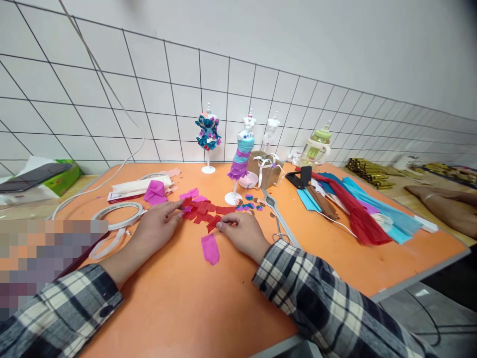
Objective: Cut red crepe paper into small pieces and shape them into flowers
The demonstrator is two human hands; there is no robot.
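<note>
Small cut pieces of red crepe paper point(203, 211) lie in a loose pile on the orange table in front of me. My left hand point(158, 226) rests at the pile's left edge, fingers stretched out and touching the pieces. My right hand point(244, 233) is closed in a pinch, thumb and fingertips on the tip of a red piece point(213, 223) at the near right side. Just below lies a single magenta paper piece point(210, 248). More magenta paper point(155, 192) sits beyond my left hand.
Behind the pile stand a mini dress form in blue and purple paper point(243, 154), one with teal flowers point(208, 132) and a bare white one point(271, 130). Scissors point(280, 237), tape rolls point(118, 215), coloured paper strips point(357, 204) and a green bottle point(317, 145) surround them. Another person's arm point(443, 201) is at right.
</note>
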